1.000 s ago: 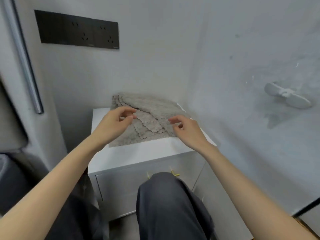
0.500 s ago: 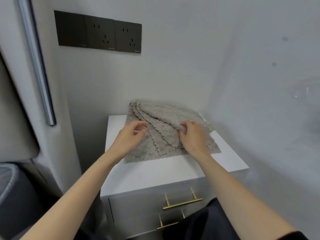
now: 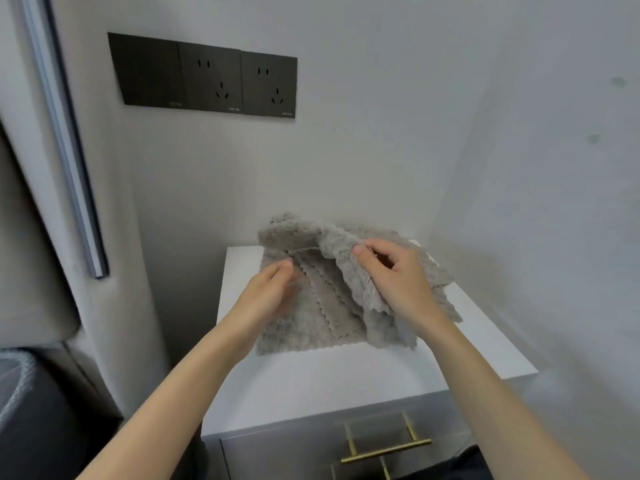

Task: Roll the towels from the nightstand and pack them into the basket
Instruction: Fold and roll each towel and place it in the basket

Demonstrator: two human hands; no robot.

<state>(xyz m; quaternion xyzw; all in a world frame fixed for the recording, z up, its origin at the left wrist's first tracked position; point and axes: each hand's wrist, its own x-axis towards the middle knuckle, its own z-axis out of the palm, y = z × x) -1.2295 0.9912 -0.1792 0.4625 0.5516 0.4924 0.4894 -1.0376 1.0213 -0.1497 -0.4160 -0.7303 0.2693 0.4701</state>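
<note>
Inspecting one white nightstand (image 3: 311, 386): a fanned stack of grey towels (image 3: 311, 317) lies on its top. I count at least four scalloped edges; the exact number is unclear. My right hand (image 3: 398, 275) pinches the top towel (image 3: 343, 268) between thumb and fingers, holding its edge raised. My left hand (image 3: 273, 292), fingers fairly straight, touches the stack. Two gold drawer handles (image 3: 386, 452) show below.

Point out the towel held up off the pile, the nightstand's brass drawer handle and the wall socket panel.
raised towel (image 3: 358, 287), head view, its hanging fold.
brass drawer handle (image 3: 386, 452), head view, middle of its bar.
socket panel (image 3: 209, 81), head view, its middle plate.
</note>
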